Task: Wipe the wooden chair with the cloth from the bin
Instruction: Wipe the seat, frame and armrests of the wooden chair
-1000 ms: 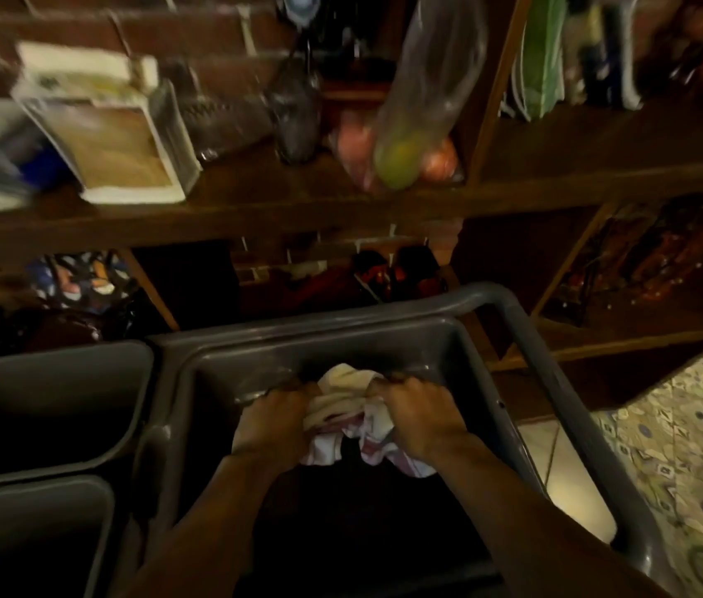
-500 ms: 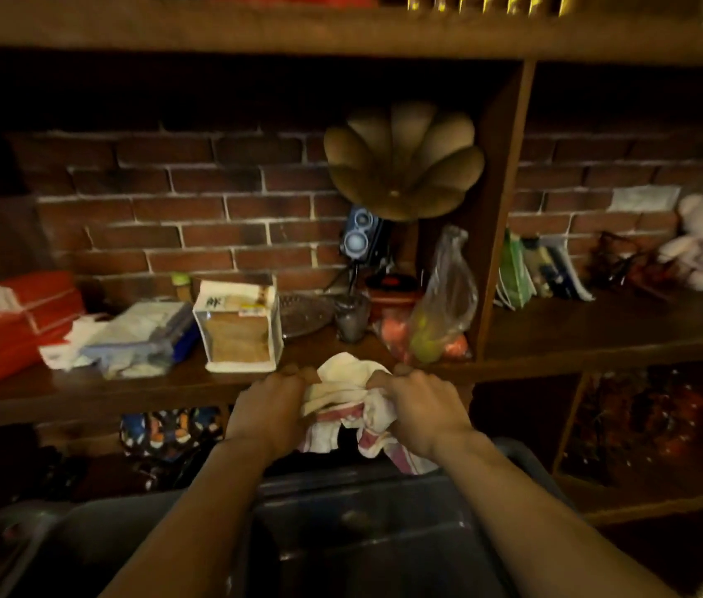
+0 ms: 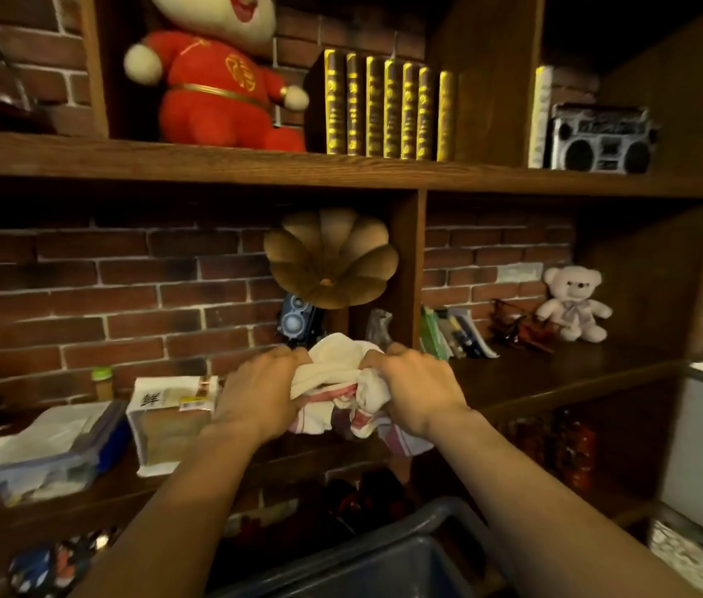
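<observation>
A bunched white cloth (image 3: 337, 369) with red stripes is held up in front of the shelves, well above the grey bin (image 3: 388, 558) at the bottom edge. My left hand (image 3: 259, 392) grips its left side and my right hand (image 3: 416, 390) grips its right side, both with fingers closed into the fabric. Loose ends of the cloth hang below my hands. No wooden chair is in view.
A dark wooden shelf unit (image 3: 341, 174) against a brick wall fills the view. It holds a red plush doll (image 3: 212, 79), several books (image 3: 388, 110), a gramophone horn (image 3: 330, 258), a white teddy bear (image 3: 574, 302), a radio (image 3: 600, 138) and a paper bag (image 3: 168, 420).
Both hands lifted the cloth out of the grey bin and raised it to shelf height. The view tilted upward from the bin to the upper shelves.
</observation>
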`<state>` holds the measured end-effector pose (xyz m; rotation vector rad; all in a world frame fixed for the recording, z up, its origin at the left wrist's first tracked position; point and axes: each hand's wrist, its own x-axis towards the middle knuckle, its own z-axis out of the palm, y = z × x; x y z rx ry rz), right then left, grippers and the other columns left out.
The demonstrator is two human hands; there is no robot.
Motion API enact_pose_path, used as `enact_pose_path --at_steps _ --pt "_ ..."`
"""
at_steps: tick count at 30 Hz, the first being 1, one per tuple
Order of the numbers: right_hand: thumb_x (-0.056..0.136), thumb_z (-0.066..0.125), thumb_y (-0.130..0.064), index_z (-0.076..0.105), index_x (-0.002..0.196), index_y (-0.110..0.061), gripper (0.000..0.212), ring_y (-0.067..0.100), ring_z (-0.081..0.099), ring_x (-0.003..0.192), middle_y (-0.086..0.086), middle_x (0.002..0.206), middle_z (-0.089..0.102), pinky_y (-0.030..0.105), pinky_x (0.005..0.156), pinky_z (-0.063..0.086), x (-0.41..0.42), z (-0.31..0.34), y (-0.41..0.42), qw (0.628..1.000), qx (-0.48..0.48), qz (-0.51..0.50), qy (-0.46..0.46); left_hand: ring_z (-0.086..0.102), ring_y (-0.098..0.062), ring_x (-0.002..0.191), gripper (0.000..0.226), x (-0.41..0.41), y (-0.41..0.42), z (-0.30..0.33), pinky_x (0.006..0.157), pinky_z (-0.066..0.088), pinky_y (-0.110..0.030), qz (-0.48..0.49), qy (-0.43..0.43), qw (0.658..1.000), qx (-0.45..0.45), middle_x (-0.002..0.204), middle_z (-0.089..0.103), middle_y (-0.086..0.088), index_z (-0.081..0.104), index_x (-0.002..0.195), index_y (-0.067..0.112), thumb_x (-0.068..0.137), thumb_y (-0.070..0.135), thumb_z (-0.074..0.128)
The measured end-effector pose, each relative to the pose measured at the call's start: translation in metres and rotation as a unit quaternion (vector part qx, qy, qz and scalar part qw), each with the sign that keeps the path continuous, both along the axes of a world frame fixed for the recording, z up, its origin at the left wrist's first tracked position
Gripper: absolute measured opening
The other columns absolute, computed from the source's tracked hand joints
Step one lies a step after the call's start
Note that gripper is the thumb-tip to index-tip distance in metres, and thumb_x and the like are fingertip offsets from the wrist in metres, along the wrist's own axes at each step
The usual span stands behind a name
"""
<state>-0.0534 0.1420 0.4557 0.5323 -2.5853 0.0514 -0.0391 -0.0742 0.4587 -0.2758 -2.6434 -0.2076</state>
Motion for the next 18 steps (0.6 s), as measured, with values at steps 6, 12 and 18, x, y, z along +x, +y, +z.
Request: enact_pose_path --at_steps 6,12,18 --pt "0.083 0.074 -0.027 0.049 0.127 -0.039 0.052 0.037 0.064 0.104 0.005 0.117 0.057 0.042 0.072 0.043 0.014 0.016 0.082 0.995 -0.009 -0.1 0.011 0.061 -0.028 0.11 0.038 -0.025 0.083 0.016 0.082 0.052 -0.043 -0.091 0.034 0.995 -0.016 0.117 0.058 0.002 0.055 0.121 0.034 0.088 0.038 0.074" --pt "0.076 0.083 -0.033 0.048 0.127 -0.04 0.062 0.035 0.063 0.099 0.002 0.111 0.056 0.039 0.066 0.04 0.06 0.009 0.192 0.975 -0.014 -0.222 0.008 0.063 -0.028 0.112 0.041 -0.021 0.204 0.015 0.084 0.053 -0.041 -0.198 0.041 0.979 -0.009 0.12 0.062 0.004 0.058 0.122 0.036 0.086 0.035 0.077" --pt "0.069 0.085 -0.047 0.047 0.131 -0.039 0.074 0.032 0.065 0.101 0.004 0.116 0.059 0.035 0.067 0.042 0.144 0.006 0.317 0.946 -0.017 -0.325 0.004 0.063 -0.028 0.107 0.036 0.016 0.35 0.01 0.081 0.052 -0.043 -0.318 0.041 0.947 -0.005 0.112 0.06 0.003 0.058 0.115 0.033 0.085 0.035 0.077"
